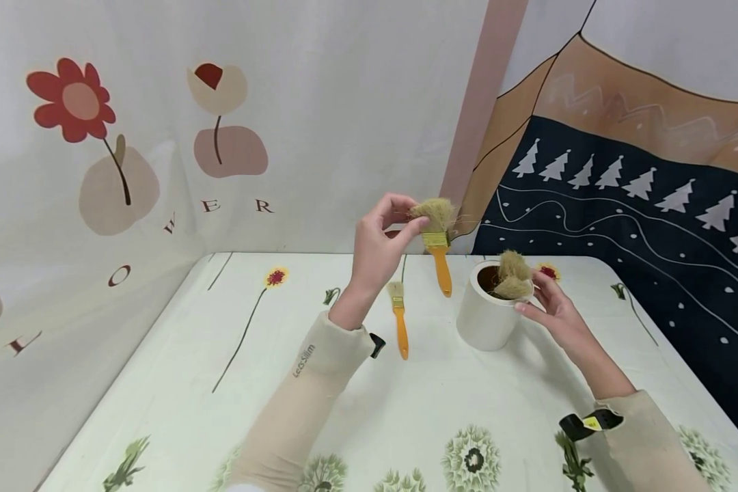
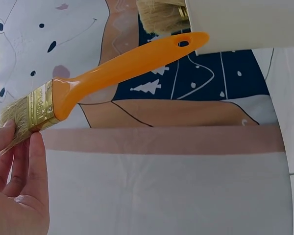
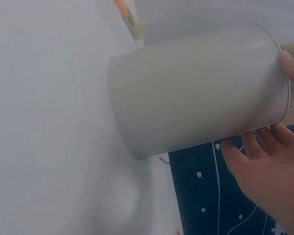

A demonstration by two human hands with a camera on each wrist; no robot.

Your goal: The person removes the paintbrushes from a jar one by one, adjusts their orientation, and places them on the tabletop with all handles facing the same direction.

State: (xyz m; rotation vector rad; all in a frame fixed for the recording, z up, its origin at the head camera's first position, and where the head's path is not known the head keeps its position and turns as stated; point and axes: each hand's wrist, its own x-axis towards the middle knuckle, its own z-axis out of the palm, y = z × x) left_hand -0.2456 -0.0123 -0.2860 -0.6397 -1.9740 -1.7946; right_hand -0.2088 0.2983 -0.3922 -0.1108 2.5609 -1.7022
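My left hand (image 1: 375, 249) pinches a wide paintbrush (image 1: 440, 268) by its bristles, above the far part of the table. Its orange handle points down, and the left wrist view shows a gold metal band and a hole in the handle's end. A white cylindrical holder (image 1: 488, 320) stands to the right, with pale paintbrush bristles (image 1: 512, 279) sticking out of its top. My right hand (image 1: 556, 314) grips this holder at the rim, thumb over the edge and fingers along the side (image 3: 269, 171). The handles of the brushes inside are hidden.
A smaller paintbrush (image 1: 400, 321) with an orange handle lies on the table left of the holder, bristles away from me. The table (image 1: 178, 355) has a white flower-print cover. Printed cloth (image 1: 344, 102) hangs behind it, with a dark tree-patterned section (image 1: 621, 212) at the right.
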